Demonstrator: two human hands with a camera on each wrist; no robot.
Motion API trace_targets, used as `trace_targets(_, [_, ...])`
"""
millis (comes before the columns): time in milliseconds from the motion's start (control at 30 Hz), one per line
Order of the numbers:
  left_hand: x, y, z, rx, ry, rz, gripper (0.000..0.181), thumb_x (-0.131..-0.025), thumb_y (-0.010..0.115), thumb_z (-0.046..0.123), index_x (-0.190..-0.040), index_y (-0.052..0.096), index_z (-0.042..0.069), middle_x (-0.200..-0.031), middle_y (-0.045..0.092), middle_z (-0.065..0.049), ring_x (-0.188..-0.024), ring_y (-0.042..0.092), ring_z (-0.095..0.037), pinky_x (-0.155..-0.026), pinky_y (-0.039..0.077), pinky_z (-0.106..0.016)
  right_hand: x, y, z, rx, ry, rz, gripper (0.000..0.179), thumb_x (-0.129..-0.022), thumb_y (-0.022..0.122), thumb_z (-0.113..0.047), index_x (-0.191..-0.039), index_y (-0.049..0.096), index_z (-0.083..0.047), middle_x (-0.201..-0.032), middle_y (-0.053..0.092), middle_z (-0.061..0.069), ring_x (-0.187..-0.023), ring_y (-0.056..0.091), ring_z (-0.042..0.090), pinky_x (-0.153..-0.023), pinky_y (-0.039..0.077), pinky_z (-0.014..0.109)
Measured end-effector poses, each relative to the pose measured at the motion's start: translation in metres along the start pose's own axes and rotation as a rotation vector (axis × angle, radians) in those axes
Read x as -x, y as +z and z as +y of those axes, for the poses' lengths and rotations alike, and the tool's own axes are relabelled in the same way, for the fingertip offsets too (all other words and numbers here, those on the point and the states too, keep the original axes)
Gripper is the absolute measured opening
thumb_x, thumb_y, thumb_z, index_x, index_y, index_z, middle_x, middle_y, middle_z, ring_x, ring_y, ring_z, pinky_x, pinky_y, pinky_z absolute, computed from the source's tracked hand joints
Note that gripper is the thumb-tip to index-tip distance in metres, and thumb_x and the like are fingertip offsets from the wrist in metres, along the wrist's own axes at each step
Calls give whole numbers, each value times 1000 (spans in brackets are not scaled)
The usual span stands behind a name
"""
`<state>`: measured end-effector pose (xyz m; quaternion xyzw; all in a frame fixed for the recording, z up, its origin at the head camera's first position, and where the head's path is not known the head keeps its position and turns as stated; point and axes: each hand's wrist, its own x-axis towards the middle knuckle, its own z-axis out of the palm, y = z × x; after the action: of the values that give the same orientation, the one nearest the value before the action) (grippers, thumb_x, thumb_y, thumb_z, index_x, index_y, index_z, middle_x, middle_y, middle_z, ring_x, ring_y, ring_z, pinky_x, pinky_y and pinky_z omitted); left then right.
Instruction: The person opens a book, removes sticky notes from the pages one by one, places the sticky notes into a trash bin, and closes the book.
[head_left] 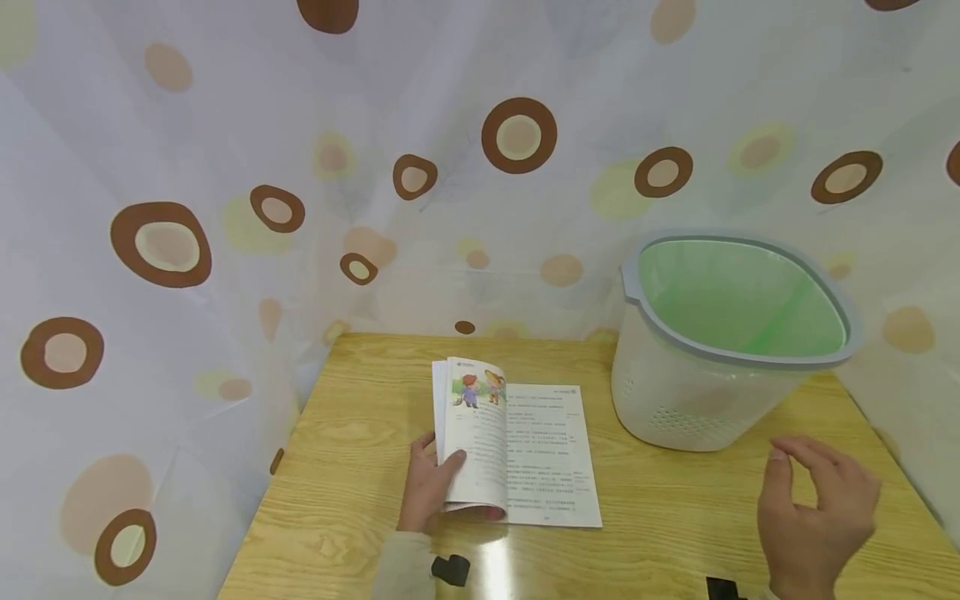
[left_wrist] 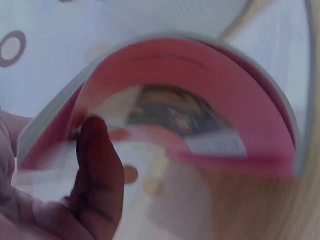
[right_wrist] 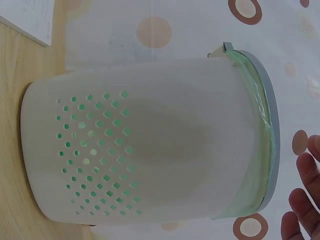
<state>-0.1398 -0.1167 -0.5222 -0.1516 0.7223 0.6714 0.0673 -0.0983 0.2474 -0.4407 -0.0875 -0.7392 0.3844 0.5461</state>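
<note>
An open book [head_left: 551,454] with printed text lies on the wooden table. Its left pages curve upward, showing a picture of two cartoon figures. My left hand [head_left: 432,483] grips this side, thumb on the page and fingers beneath. In the left wrist view, the book's pink inner cover [left_wrist: 200,65] arches above the fingers of that hand, somewhat blurred. To the right, my right hand [head_left: 817,508] is raised in front of a white bin [head_left: 667,383], apart from it. Its fingers are loosely bent, thumb near the index finger, with nothing held.
The bin has a grey rim [head_left: 637,287], small holes in its wall [right_wrist: 100,150] and a green bag [right_wrist: 250,90] lining it. It stands at the table's back right. A spotted curtain [head_left: 450,208] hangs behind the table [head_left: 352,417] and at its sides.
</note>
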Motion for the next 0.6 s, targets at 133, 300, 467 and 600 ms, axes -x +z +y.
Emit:
trace_targets(133, [3, 24, 13, 14, 93, -152, 61, -95, 60, 14, -148, 34, 0, -124, 63, -28, -93, 71, -21, -74, 61, -33, 7, 1, 5, -12, 40, -33, 15, -84, 63, 0, -83, 74, 11, -95, 58, -43, -99, 49, -18, -92, 32, 13])
trace_targets(300, [9, 78, 3, -205, 226, -244, 41, -94, 62, 22, -132, 58, 5, -115, 70, -14, -99, 68, -19, -80, 60, -31, 16, 2, 4, 7, 92, -113, 16, -88, 62, 0, -87, 74, 10, -98, 56, -44, -100, 45, -16, -89, 31, 14])
trace_targets(467, [24, 107, -27, -924, 425, -352, 50, -95, 54, 46, -134, 60, 15, -143, 59, -5, -133, 54, -27, -109, 47, -43, 27, 5, 1, 11, 122, -145, 13, -87, 63, 2, -87, 75, 8, -98, 55, -44, -97, 45, -15, -85, 31, 13])
trace_targets(600, [29, 110, -44, -1232, 548, -321, 49, -91, 55, 42, -138, 57, 26, -156, 45, 4, -146, 40, -26, -118, 37, -45, 31, 5, 2, 12, 126, -161, 11, -85, 65, 5, -87, 75, 7, -98, 55, -44, -97, 46, -15, -84, 31, 12])
